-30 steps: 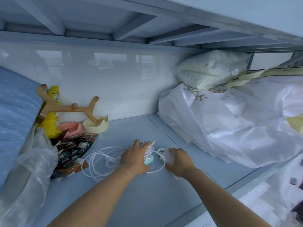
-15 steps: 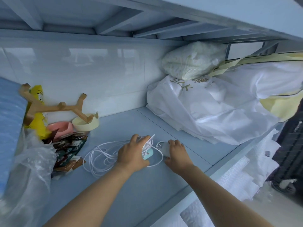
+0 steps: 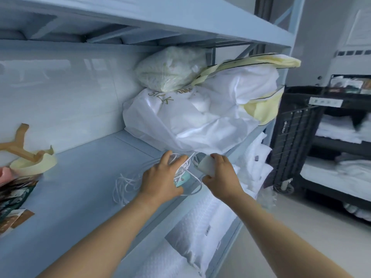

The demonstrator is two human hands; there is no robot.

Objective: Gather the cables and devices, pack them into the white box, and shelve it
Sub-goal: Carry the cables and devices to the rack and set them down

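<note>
Your left hand (image 3: 160, 183) is closed over a bundle of white cables (image 3: 180, 167) near the front edge of the pale blue shelf (image 3: 80, 177), with your fingers curled around the upper loops. Tucked under that palm is a small teal device (image 3: 181, 181), pinned between your thumb side and the cable loops. More of the same cable trails away to the left of your wrist as a loose tangle (image 3: 124, 185) lying flat on the shelf, and one loop sags down past the shelf's front lip between your two wrists.

Your right hand (image 3: 220, 177) grips a white rectangular device (image 3: 206, 165), thumb below and fingers on top; the block is tilted, its upper end pointing back toward the shelf. It sits just beside the cable bundle, and the two hands are close together, nearly touching at the cables.

Directly behind both hands a large white plastic bag (image 3: 190, 121) fills the right part of the shelf, its lower folds hanging just above your knuckles. A smaller bag of pale stuffing (image 3: 170, 71) rests on top of it. Far to your left, well apart from the cables, a cream bowl (image 3: 34, 163) and a wooden stand (image 3: 18, 145) stand against the tiled wall. The white box is not in view.
</note>
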